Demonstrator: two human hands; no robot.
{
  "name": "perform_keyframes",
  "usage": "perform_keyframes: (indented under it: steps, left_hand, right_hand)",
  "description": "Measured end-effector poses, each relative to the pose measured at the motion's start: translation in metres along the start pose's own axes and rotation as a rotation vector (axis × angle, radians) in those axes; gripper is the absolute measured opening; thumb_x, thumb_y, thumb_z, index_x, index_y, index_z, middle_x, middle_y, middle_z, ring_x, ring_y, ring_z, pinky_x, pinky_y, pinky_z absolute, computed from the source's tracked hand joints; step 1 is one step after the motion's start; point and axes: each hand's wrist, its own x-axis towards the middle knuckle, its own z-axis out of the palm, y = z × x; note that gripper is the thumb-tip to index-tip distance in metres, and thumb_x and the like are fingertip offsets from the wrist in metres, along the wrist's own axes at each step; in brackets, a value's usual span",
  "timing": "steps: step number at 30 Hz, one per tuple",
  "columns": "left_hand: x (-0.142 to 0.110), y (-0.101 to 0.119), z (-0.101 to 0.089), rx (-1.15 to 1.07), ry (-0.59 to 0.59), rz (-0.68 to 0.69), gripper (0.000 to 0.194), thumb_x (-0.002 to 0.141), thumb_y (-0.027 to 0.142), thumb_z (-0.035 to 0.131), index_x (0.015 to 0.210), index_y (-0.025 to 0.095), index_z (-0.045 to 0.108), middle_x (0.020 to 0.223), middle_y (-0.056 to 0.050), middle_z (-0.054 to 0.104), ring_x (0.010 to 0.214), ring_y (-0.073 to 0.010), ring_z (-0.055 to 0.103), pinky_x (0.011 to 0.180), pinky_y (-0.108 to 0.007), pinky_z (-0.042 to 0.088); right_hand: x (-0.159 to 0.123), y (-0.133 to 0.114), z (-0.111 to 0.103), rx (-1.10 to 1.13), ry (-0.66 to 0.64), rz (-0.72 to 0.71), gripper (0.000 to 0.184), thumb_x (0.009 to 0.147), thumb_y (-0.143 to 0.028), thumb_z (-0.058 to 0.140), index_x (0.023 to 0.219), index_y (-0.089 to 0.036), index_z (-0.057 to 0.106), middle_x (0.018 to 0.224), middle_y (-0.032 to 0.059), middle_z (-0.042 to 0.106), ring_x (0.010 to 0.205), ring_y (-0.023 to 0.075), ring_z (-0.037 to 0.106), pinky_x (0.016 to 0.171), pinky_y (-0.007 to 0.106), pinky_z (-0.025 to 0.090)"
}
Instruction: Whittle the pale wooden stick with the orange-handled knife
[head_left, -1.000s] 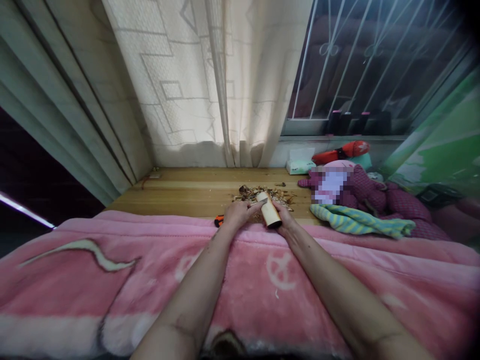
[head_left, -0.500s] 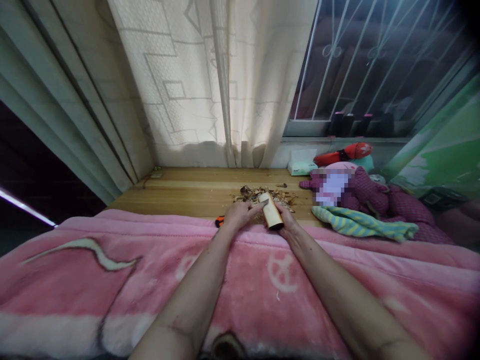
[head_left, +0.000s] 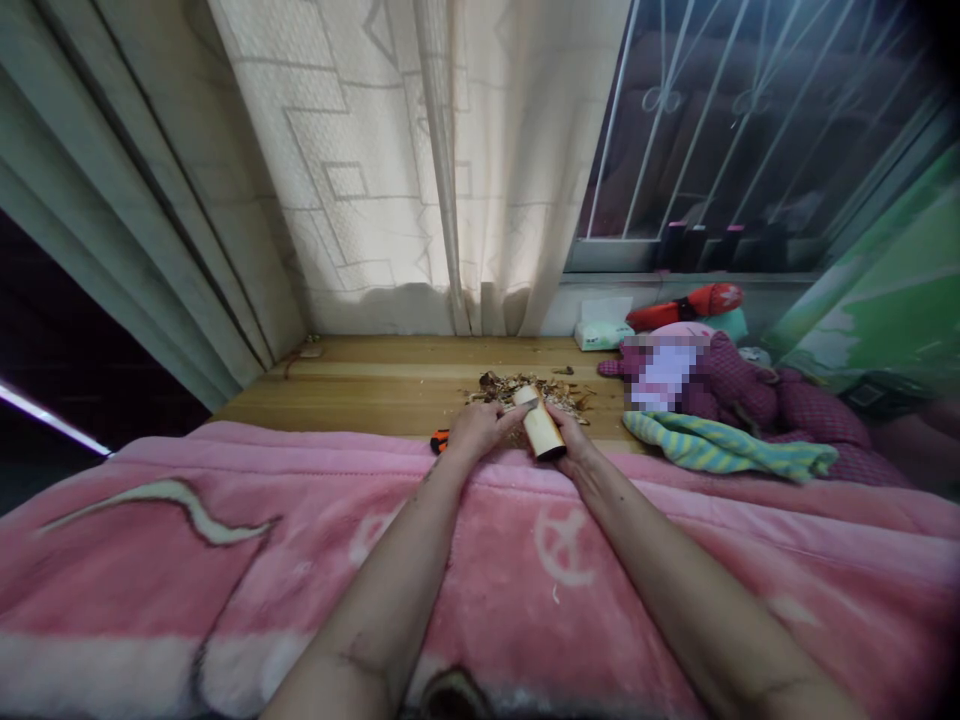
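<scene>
Gripping a pale wooden cylinder (head_left: pixel 540 425) between them, the hands stay close together: the right hand (head_left: pixel 572 438) wraps its lower side, and the left hand (head_left: pixel 476 430) reaches fingers onto its upper end. The cylinder tilts over a heap of wood shavings (head_left: pixel 525 388) on a plank surface (head_left: pixel 360 405), above a pink fleece blanket (head_left: pixel 300 560). A small orange object (head_left: pixel 439 440) sits just beside the left hand.

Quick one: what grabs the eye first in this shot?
At centre, the left hand and right hand grip a pale wooden cylinder above a pile of wood shavings on a plank surface. A pink fleece blanket fills the foreground, and a cream patterned curtain hangs behind.
</scene>
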Motion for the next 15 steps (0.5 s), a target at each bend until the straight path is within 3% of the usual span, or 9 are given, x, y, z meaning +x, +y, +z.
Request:
perform_keyframes:
  steps: [5,11,15]
  left_hand:
    - [0.004,-0.003,0.003,0.009,0.007,-0.028,0.077,0.07,0.075,0.011,0.075,0.021,0.066,0.079,-0.01,0.065,0.076,-0.0233,0.058,0.062,-0.029,0.038]
    - [0.008,-0.011,-0.002,-0.008,0.024,-0.153,0.077,0.07,0.075,0.013,0.082,0.02,0.066,0.082,-0.011,0.065,0.078,-0.023,0.058,0.063,-0.028,0.037]
    - [0.004,-0.008,-0.006,-0.006,0.009,-0.106,0.075,0.07,0.075,0.016,0.077,0.02,0.066,0.077,-0.009,0.065,0.074,-0.0208,0.058,0.061,-0.026,0.036]
  right_hand:
    - [0.002,0.0,-0.001,0.005,-0.035,0.02,0.028,0.085,-0.034,0.038,0.075,-0.014,0.056,0.05,0.0037,0.059,0.04,0.0141,0.052,0.04,0.025,0.042]
    - [-0.001,0.002,-0.001,-0.016,-0.01,-0.003,0.024,0.082,-0.031,0.042,0.077,-0.014,0.057,0.051,0.0034,0.06,0.041,0.0144,0.053,0.04,0.025,0.042]
    - [0.001,0.002,-0.003,0.011,-0.018,-0.006,0.026,0.083,-0.034,0.04,0.077,-0.014,0.057,0.05,0.0032,0.059,0.042,0.0149,0.053,0.04,0.026,0.042]
